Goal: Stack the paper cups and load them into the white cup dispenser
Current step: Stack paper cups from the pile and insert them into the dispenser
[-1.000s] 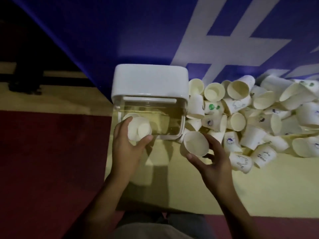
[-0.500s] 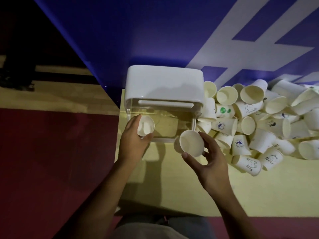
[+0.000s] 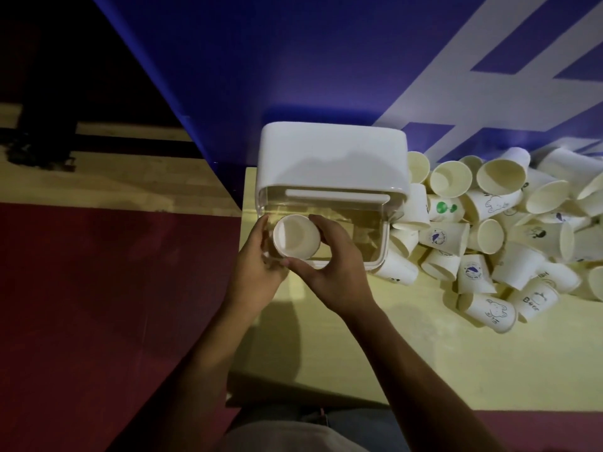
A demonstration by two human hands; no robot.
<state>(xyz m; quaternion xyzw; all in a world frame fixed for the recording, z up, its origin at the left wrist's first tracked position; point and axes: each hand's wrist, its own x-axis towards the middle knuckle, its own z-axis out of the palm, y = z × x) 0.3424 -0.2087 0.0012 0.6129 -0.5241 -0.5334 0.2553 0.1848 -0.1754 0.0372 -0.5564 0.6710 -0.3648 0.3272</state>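
Your left hand point(image 3: 257, 269) and right hand point(image 3: 329, 265) both grip 1 paper cup point(image 3: 296, 236) at the white cup dispenser point(image 3: 332, 158); loose cups point(image 3: 509, 236) lie on the surface point(image 3: 408, 337).

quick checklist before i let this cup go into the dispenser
1. Left hand grips the paper cup: ok.
2. Right hand grips the same cup: ok.
3. Cup's mouth faces up at the camera: ok.
4. Cup lined up with the left end of the white cup dispenser: ok; already inside its clear part, cannot tell.
5. Other cups nested under it: cannot tell.
6. Pile of loose cups to the dispenser's right, all loaded: not ok.
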